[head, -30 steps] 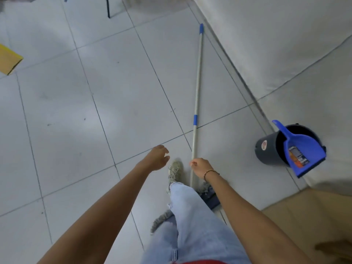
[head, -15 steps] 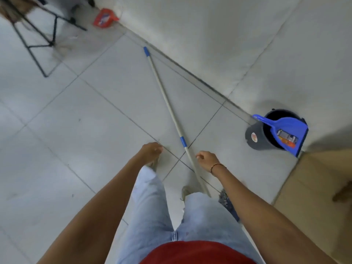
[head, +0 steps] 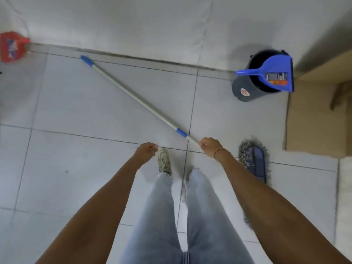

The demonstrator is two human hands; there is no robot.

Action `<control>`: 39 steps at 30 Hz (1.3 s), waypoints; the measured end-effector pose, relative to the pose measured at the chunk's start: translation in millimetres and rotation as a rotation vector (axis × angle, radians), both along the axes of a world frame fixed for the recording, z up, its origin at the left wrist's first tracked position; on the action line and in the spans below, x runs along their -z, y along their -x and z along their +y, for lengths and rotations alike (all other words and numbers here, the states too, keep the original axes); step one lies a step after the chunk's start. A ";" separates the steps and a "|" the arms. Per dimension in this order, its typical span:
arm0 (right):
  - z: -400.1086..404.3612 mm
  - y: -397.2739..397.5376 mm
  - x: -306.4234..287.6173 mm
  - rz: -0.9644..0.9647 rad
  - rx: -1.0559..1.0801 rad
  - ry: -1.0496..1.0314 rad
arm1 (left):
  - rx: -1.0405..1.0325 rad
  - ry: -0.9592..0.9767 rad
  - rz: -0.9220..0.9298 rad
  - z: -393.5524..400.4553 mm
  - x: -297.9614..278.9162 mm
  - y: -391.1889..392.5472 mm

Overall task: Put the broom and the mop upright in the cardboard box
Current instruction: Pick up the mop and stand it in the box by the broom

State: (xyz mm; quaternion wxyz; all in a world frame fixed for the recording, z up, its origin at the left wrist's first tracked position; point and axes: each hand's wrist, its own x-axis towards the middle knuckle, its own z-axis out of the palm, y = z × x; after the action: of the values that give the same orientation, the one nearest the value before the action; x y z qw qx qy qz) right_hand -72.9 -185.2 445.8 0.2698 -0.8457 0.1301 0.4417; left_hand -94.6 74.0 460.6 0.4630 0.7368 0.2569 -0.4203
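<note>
**Clerk:** Head view, item one?

**Me:** Mop (head: pixel 133 97). Smooth metal pole with blue plastic collars, lying low across the tiled floor (head: pixel 85 111). Its long axis runs from my right hand (head: pixel 210 146) away and leftward to the wall. The flat, fringed blue head (head: pixel 254 161) sits on the floor to my right.

**Clerk:** Grip?

**Me:** Right fingers clenched round the pole near the head end. Left hand (head: pixel 145 151) loosely curled, holding nothing, just left of the pole.

**Clerk:** Destination?

**Me:** Cardboard box (head: pixel 320 115), matte brown, right of the mop head; right hand nearer. I'd judge the pole must swing upright, then right.

**Clerk:** Surroundings?

**Me:** Dark round bucket (head: pixel 245 90) carrying a blue dustpan (head: pixel 270 74); red item (head: pixel 12 46) far left, too blurred to identify.
</note>
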 end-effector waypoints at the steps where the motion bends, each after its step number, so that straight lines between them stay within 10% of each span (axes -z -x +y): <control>1: 1.5 -2.0 14.7 -0.008 0.041 0.003 | -0.092 0.082 0.023 0.2 14.2 -11.7; 7: -3.4 9.4 116.0 0.027 0.118 -0.025 | -0.662 0.251 0.004 -7.3 117.2 -65.1; 27: -34.1 2.1 536.7 0.034 0.010 0.117 | -0.706 0.086 0.153 -44.1 533.2 -146.3; 32: -38.7 -3.6 512.0 -0.016 -0.020 0.079 | -0.865 0.139 0.072 -53.3 495.1 -180.6; 39: -31.0 -23.2 320.0 -0.139 0.018 0.000 | -0.880 0.179 -0.318 -68.9 264.6 -202.0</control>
State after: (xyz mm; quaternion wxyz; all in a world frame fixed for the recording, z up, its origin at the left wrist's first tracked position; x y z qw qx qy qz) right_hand -49.7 -216.2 125.8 0.2821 -0.8731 0.1185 0.3797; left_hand 107.4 5.1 196.1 0.6925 0.5703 0.4332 -0.0866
